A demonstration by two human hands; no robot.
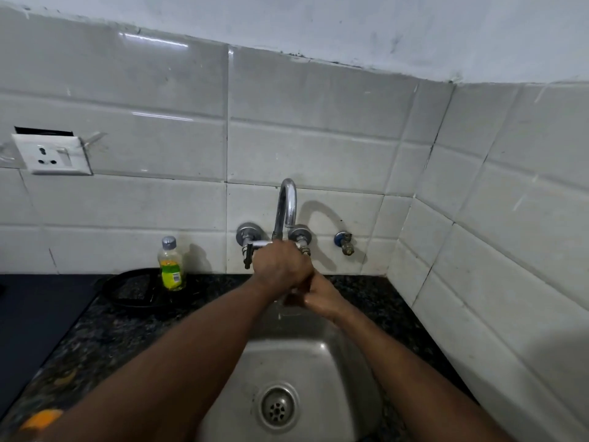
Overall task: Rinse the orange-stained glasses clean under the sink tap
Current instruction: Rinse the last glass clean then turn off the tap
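Note:
Both hands meet under the chrome tap (287, 205), above the back of the steel sink (287, 355). My left hand (280, 266) is curled, knuckles up, just below the spout. My right hand (320, 296) grips from the right and below, touching the left. Between them only a pale glint of what looks like a clear glass (294, 292) shows; the hands hide most of it. A thin stream of water (279, 309) falls below the hands. An orange thing (41, 419), blurred, sits on the counter at the bottom left.
The tap's two valve handles (248, 237) are on the tiled wall, with a small blue valve (343, 242) to the right. A bottle with a yellow-green label (171, 266) stands in a black tray (137, 291) on the dark granite counter. The sink drain (278, 406) is near me.

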